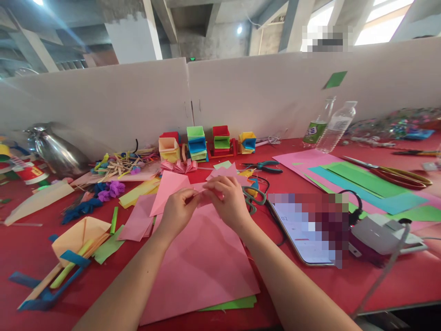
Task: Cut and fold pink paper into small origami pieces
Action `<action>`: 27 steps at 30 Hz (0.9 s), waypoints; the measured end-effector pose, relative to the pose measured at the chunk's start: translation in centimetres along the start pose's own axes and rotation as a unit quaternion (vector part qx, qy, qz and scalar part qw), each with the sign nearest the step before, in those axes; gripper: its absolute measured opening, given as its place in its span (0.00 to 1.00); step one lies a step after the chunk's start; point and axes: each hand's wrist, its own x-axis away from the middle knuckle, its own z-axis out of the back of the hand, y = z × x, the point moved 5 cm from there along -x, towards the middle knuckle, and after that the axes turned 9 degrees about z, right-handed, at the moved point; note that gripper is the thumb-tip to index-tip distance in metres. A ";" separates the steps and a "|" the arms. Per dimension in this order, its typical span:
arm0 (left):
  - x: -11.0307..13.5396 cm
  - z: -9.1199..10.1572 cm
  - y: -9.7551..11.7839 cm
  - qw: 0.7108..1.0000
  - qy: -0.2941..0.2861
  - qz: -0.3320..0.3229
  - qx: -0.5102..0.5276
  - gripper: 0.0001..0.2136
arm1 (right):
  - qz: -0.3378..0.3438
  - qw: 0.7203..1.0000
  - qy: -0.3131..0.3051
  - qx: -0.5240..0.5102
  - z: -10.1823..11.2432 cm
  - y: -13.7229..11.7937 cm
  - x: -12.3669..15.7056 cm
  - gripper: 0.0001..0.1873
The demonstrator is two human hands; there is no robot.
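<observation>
Both my hands meet over a stack of pink paper sheets (206,266) on the red table. My left hand (181,207) pinches the left side of a small piece of pink paper (206,197) between thumb and fingers. On the right side of that same piece, my right hand (227,197) grips it with bent fingers, which partly cover it. Just left of my left hand lie smaller pink paper pieces (138,218). Scissors with green handles (257,196) rest right beside my right hand.
Small coloured paper boxes (196,142) stand against the white partition (103,105). Right of my forearm are a phone (299,234) and a white charger (379,234). Farther back are pliers (265,166), large scissors (396,174) and plastic bottles (337,126). A metal jug (57,149) is at the left.
</observation>
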 end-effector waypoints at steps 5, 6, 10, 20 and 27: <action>0.0 0.4 0.2 0.999 0.035 -0.014 0.010 0.07 | -0.004 1.000 -0.023 0.007 -0.3 -0.2 0.1 0.06; 0.0 0.4 0.2 0.999 0.039 -0.019 0.012 0.07 | -0.006 1.000 -0.023 0.005 -0.3 -0.3 0.1 0.06; 0.2 0.3 0.7 0.998 0.037 -0.052 0.001 0.08 | -0.008 0.999 -0.041 0.001 -0.5 -0.7 0.1 0.05; -1.4 3.9 -1.0 0.989 0.139 -0.035 0.026 0.09 | -0.110 0.992 0.049 0.024 2.1 3.0 -0.3 0.07; -1.3 1.5 -2.8 0.983 0.079 0.081 0.141 0.11 | -0.139 0.964 0.014 -0.227 -0.4 2.6 0.3 0.15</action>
